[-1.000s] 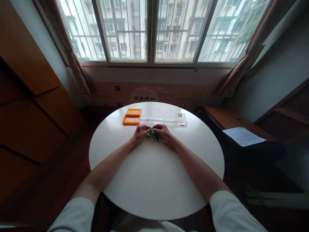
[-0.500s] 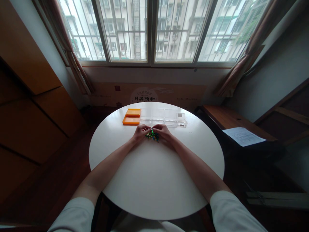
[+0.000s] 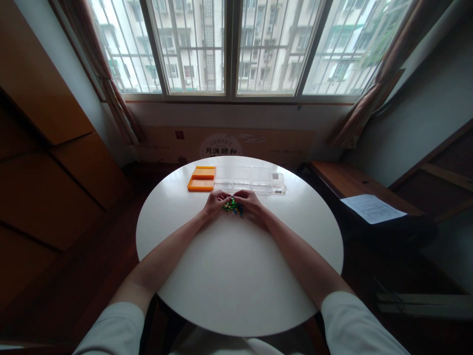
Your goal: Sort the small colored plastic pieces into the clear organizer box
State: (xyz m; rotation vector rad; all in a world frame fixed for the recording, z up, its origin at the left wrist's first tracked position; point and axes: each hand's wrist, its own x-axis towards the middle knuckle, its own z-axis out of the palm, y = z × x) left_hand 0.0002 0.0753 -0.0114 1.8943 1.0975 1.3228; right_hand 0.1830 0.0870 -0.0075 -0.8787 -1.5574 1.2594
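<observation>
My left hand (image 3: 216, 203) and my right hand (image 3: 250, 201) meet fingertip to fingertip near the far side of the round white table (image 3: 236, 276). Both are closed in a pinch around something tiny, dark and whitish, too small to name. Right below the fingers lies a loose pile of small green, yellow and blue pieces (image 3: 232, 208). Just beyond my hands stand clear plastic boxes (image 3: 242, 178) in a row. An orange case (image 3: 201, 183) with its lid raised sits to their left.
At the right end of the row is a small clear box (image 3: 278, 184) with a few bits inside. A wooden bench (image 3: 347, 180) stands right of the table, with a printed sheet of paper (image 3: 371, 208) on it. A long cardboard box (image 3: 273, 143) lies under the window.
</observation>
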